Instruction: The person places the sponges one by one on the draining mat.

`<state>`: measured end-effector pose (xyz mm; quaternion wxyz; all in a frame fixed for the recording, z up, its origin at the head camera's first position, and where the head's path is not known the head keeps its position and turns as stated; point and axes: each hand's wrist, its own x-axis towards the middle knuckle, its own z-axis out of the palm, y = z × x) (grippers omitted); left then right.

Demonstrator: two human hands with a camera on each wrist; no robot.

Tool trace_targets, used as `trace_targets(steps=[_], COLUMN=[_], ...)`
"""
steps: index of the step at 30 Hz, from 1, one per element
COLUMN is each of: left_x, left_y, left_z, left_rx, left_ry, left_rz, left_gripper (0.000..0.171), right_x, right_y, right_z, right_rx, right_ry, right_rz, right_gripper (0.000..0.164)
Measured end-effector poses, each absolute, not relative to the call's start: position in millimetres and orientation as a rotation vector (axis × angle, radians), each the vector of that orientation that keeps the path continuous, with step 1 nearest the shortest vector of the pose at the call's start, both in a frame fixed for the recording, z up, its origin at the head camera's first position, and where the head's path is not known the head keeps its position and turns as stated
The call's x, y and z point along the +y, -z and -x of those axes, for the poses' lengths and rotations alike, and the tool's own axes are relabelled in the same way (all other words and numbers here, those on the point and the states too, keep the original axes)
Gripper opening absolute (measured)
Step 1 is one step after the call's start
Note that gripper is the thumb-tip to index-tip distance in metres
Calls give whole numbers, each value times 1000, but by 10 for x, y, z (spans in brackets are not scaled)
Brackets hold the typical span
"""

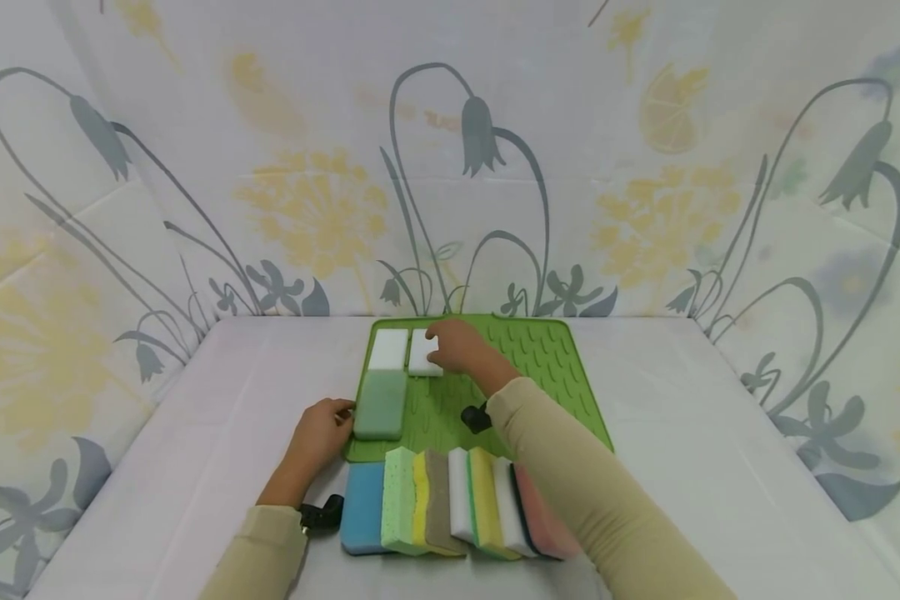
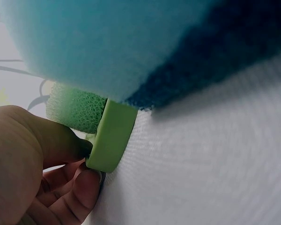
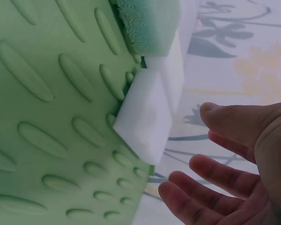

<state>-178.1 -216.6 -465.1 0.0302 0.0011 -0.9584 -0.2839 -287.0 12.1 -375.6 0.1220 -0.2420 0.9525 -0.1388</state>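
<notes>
My left hand (image 1: 317,435) pinches the left edge of the green ridged mat (image 1: 543,354), thumb on top and fingers below, as the left wrist view shows. Next to it on the mat lies a green sponge (image 1: 380,406). Behind that sponge is a white sponge (image 1: 387,348) in the far left corner. A second white sponge (image 3: 144,119) lies beside it along the far edge. My right hand (image 3: 234,164) hovers just off this second sponge, fingers parted and holding nothing; in the head view it partly covers the sponge.
In front of the mat stands a row of several sponges: a blue one (image 1: 363,508) at the left, then a speckled green one (image 1: 401,500), with a pink one (image 1: 547,517) at the right under my right forearm. A patterned cloth (image 1: 450,167) hangs behind the table.
</notes>
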Motion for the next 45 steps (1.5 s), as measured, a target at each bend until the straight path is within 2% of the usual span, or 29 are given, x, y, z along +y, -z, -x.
trace_targets(steps=[25, 45], left_x=[-2185, -2182], left_y=[4683, 4684], left_z=[1756, 1780], left_rx=[-2979, -2956], left_ry=[869, 868], left_rz=[-16, -9], left_gripper=[34, 34], right_x=[464, 904], right_y=[3687, 3678], right_z=[2536, 2132], right_rx=[2793, 2816], right_ry=[433, 500], right_rz=[847, 861], right_gripper=[46, 44])
